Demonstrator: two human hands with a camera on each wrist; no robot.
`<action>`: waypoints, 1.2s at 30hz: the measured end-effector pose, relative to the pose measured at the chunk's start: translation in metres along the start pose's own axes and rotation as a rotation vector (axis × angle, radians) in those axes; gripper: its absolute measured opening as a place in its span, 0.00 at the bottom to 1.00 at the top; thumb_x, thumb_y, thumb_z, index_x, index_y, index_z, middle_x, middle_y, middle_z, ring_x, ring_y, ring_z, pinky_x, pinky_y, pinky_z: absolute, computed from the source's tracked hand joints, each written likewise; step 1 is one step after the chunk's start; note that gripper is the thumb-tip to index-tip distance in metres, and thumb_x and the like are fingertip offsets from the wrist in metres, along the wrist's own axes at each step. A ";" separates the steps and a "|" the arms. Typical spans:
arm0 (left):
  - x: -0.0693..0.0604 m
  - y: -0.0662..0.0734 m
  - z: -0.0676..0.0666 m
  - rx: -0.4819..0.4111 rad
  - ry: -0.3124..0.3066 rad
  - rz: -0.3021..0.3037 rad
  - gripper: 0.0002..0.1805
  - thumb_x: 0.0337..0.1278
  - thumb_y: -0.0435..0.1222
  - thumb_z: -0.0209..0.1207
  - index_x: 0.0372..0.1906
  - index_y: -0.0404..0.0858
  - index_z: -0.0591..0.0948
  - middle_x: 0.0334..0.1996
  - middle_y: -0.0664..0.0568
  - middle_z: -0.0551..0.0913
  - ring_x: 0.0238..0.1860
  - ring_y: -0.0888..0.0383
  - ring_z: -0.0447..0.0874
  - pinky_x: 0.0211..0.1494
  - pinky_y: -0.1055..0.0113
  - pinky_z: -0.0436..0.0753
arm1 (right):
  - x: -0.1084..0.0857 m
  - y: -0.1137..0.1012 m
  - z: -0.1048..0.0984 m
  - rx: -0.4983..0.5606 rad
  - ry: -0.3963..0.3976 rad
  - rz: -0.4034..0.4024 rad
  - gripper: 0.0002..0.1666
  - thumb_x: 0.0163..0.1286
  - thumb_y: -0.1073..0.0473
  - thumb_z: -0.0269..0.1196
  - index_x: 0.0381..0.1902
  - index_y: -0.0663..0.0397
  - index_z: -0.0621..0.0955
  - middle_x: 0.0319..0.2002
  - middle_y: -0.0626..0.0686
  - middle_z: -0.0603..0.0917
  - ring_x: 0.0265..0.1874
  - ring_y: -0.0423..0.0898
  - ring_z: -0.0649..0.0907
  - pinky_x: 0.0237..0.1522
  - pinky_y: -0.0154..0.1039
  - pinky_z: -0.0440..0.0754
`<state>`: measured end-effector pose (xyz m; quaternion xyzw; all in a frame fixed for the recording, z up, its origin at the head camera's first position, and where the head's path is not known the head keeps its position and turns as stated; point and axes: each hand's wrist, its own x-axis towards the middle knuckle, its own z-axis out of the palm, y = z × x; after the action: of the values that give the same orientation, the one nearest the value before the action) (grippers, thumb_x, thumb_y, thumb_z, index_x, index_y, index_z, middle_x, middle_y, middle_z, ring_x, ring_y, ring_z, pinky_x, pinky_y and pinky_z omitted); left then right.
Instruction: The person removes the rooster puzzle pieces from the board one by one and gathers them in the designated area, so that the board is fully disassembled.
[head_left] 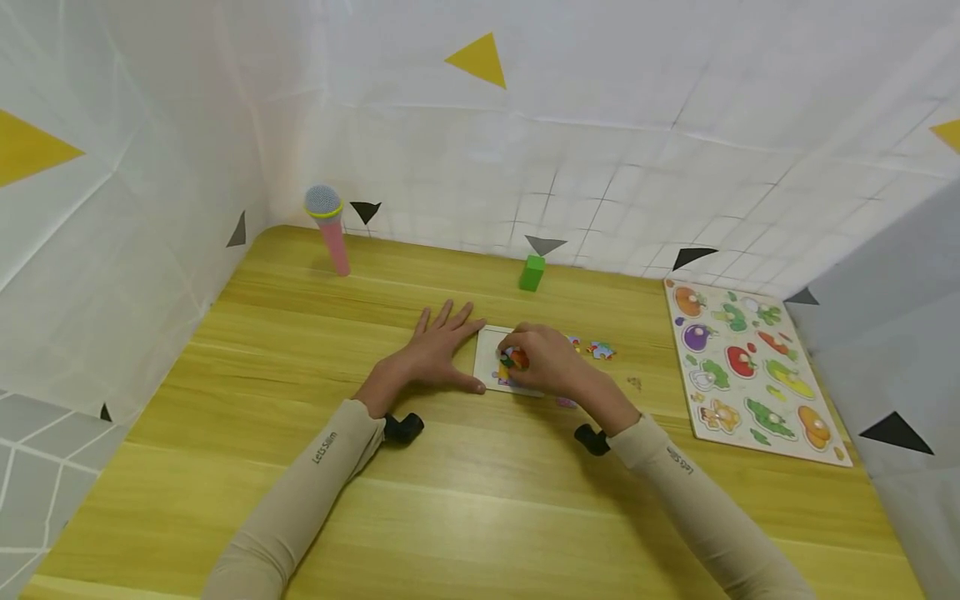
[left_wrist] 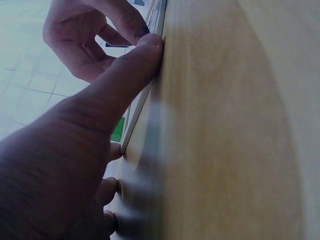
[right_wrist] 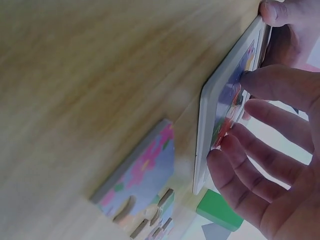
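Note:
A small white puzzle frame [head_left: 486, 354] lies on the table with some colourful pieces inside it. My left hand [head_left: 431, 354] is spread flat at its left side; thumb and index finger touch the frame's edge. Over the frame, my right hand [head_left: 546, 358] pinches a colourful puzzle piece [head_left: 516, 358] between thumb and fingertips, down against the frame; the palm hides part of it. In the right wrist view, a loose pink-flowered puzzle piece [right_wrist: 147, 165] lies beside the frame. Another loose piece [head_left: 602, 350] lies to the right of my right hand.
A wooden vegetable peg board [head_left: 757, 375] lies at the table's right. Behind the frame stands a green block [head_left: 532, 273]. A pink toy microphone [head_left: 334, 237] stands upright at the back left. White sheeting [head_left: 420, 158] hangs behind the wooden table [head_left: 465, 508].

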<state>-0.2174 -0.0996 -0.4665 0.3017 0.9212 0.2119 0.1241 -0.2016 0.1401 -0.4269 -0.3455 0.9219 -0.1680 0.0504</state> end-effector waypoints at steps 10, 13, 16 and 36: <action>0.000 0.001 0.000 0.005 -0.002 -0.001 0.62 0.43 0.71 0.65 0.81 0.50 0.54 0.81 0.48 0.38 0.79 0.43 0.26 0.73 0.38 0.28 | -0.003 -0.002 0.002 -0.030 0.022 0.024 0.21 0.58 0.59 0.75 0.49 0.57 0.86 0.46 0.57 0.82 0.38 0.49 0.80 0.41 0.46 0.81; 0.000 0.001 0.000 0.004 0.001 0.001 0.61 0.44 0.71 0.65 0.81 0.50 0.54 0.81 0.48 0.38 0.79 0.43 0.26 0.73 0.38 0.28 | -0.003 -0.002 0.003 -0.036 0.030 0.030 0.23 0.58 0.59 0.75 0.52 0.57 0.85 0.47 0.57 0.80 0.39 0.49 0.80 0.42 0.46 0.81; -0.001 0.001 -0.001 0.003 0.003 0.003 0.61 0.44 0.71 0.65 0.81 0.50 0.54 0.81 0.47 0.39 0.79 0.42 0.27 0.73 0.38 0.29 | -0.004 -0.002 0.003 -0.030 0.042 0.037 0.24 0.57 0.59 0.76 0.52 0.57 0.85 0.48 0.57 0.80 0.39 0.49 0.79 0.41 0.46 0.81; -0.001 0.001 -0.001 0.005 0.005 0.007 0.61 0.45 0.70 0.66 0.81 0.49 0.55 0.81 0.46 0.39 0.79 0.41 0.27 0.73 0.37 0.29 | -0.006 -0.005 0.005 -0.019 0.087 0.041 0.24 0.55 0.60 0.77 0.48 0.59 0.81 0.42 0.56 0.77 0.29 0.46 0.75 0.32 0.41 0.77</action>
<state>-0.2167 -0.0994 -0.4650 0.3045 0.9210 0.2109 0.1203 -0.1935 0.1392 -0.4298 -0.3194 0.9316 -0.1732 0.0107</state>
